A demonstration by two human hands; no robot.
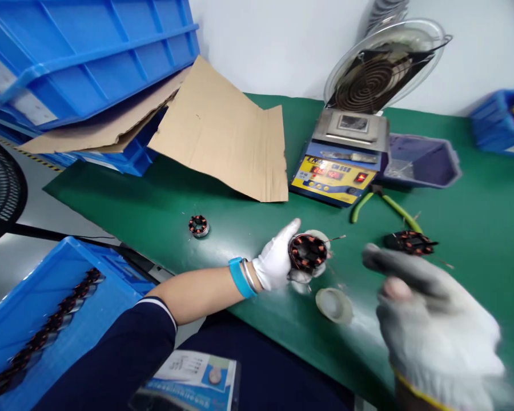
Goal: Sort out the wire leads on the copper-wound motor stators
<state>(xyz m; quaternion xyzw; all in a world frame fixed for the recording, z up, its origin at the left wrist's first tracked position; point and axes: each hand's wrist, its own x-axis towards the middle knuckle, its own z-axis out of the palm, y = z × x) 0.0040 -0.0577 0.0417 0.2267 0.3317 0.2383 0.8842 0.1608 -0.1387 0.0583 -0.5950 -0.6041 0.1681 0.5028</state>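
Observation:
My left hand (pixel 278 260), in a white glove with a blue wristband, is closed around a round motor stator (pixel 307 252) with copper windings, held just above the green mat (pixel 154 211). My right hand (pixel 432 325), also gloved, is raised close to the camera and blurred; its fingers look loosely spread and nothing shows in them. A bare fingertip pokes through the glove. Another stator (pixel 410 242) lies on the mat beyond my right hand. A third, smaller stator (pixel 198 225) sits to the left. A roll of clear tape (pixel 334 304) lies below the held stator.
A blue and yellow solder pot (pixel 338 171) with a red display stands at the back, a fan (pixel 381 68) behind it. Green-handled pliers (pixel 381 205), a purple tray (pixel 424 160), cardboard (pixel 223 131), stacked blue crates (pixel 85 57), and a blue bin of stators (pixel 47 331) surround the mat.

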